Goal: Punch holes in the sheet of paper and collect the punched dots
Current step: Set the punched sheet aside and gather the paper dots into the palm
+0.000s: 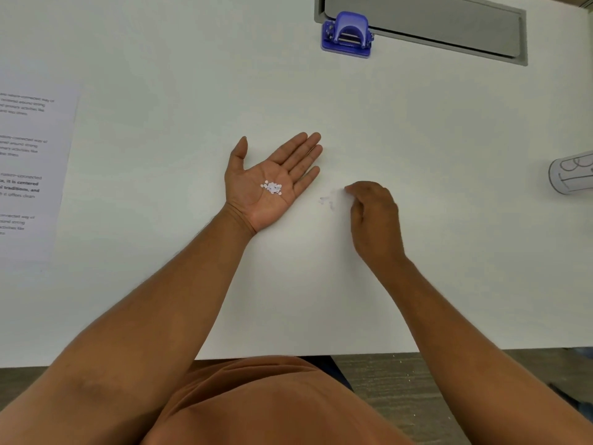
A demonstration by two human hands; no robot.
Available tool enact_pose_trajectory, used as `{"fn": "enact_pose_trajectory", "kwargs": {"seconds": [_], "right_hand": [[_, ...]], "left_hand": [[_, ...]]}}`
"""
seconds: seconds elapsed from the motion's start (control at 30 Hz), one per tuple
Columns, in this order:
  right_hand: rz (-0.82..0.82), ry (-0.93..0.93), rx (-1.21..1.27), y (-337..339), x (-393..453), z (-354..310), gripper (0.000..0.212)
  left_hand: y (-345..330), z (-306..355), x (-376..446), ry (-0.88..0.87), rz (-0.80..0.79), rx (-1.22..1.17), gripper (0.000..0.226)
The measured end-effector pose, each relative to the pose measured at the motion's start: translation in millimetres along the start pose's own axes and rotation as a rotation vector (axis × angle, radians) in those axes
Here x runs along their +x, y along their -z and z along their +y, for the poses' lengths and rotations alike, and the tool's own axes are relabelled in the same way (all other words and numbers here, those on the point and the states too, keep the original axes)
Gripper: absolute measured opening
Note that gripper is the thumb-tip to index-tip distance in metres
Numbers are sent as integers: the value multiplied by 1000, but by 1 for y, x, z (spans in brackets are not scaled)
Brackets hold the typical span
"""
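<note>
My left hand (269,181) lies palm up on the white table (417,252), fingers straight, with a small heap of white punched dots (272,187) in the palm. My right hand (373,216) is to its right, back up, fingers curled with the tips down at a few loose dots (329,200) on the table; whether it pinches any is hidden. The blue hole punch (348,35) stands at the far edge. The printed sheet of paper (29,175) lies at the left edge.
A grey cable-tray lid (449,27) is set into the table behind the punch. A rolled paper with drawn letters (572,175) lies at the right edge. The table's near edge runs just above my orange shirt.
</note>
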State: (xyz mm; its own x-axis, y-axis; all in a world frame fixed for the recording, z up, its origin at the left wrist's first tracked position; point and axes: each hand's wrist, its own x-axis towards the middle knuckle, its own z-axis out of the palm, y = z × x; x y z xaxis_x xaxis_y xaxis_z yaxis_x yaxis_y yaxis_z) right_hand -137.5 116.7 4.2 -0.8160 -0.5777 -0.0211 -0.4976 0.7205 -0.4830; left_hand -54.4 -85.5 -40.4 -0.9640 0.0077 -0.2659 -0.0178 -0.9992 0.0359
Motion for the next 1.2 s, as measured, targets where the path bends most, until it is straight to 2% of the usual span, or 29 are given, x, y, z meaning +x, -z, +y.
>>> {"fn": "enact_pose_trajectory", "kwargs": {"seconds": [0.1,0.2,0.43,0.6,0.73,0.83,1.03,1.2], "right_hand": [[-87,118,-133,-14,-8,-5,40],[-143,220,-162,-22,-16,-10,45],[-58,296,-130,-18,-13,0,44],[-245,526,-228,-15,-5,8,44],[-356,421,-210,3,-9,18,54],[-385,394,-220,10,-15,16,51],[-300,382,-256,3,-11,-3,25],[-240,399,-244,-6,-6,-4,21]], "left_hand": [[0,0,0,-4,3,4,94],[-1,-1,0,-7,7,9,94],[-3,-2,-2,-3,13,19,94],[-2,-3,-2,-5,15,36,94],[-1,-4,-3,2,11,39,93],[-1,-5,-3,6,10,46,93],[-1,-4,-1,21,9,44,93],[0,-4,1,25,7,36,93]]}}
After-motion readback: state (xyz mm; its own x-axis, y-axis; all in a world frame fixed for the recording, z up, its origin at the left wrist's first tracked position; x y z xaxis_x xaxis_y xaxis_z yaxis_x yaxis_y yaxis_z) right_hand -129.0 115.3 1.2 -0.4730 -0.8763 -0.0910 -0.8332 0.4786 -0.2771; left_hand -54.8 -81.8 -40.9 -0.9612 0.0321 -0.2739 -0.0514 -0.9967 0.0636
